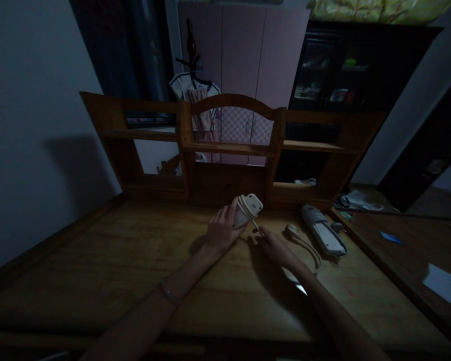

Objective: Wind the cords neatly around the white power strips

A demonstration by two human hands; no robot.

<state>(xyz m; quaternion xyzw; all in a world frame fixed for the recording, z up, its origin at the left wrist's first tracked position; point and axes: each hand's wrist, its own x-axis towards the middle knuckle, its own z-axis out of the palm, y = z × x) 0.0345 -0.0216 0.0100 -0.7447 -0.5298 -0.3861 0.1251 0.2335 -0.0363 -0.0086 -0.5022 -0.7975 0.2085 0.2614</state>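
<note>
My left hand (222,225) is closed around a white power strip (242,216), held tilted just above the wooden desk. Several turns of its white cord (247,208) wrap around the strip's upper part. Between the fingers of my right hand (272,244) is a stretch of that cord, running taut from the strip. Beyond my right hand, the cord's loose end curves over the desk to a plug (291,229). A second white power strip (326,235), with a grey cord wound round one end, lies at the right.
The wooden desk (135,281) has a shelf unit (233,148) along its back edge. At right stands a darker table (409,265) with a white sheet (446,286) and a blue card (390,237). Clothes hang on a rack (191,45) behind, near a pink wardrobe (242,55).
</note>
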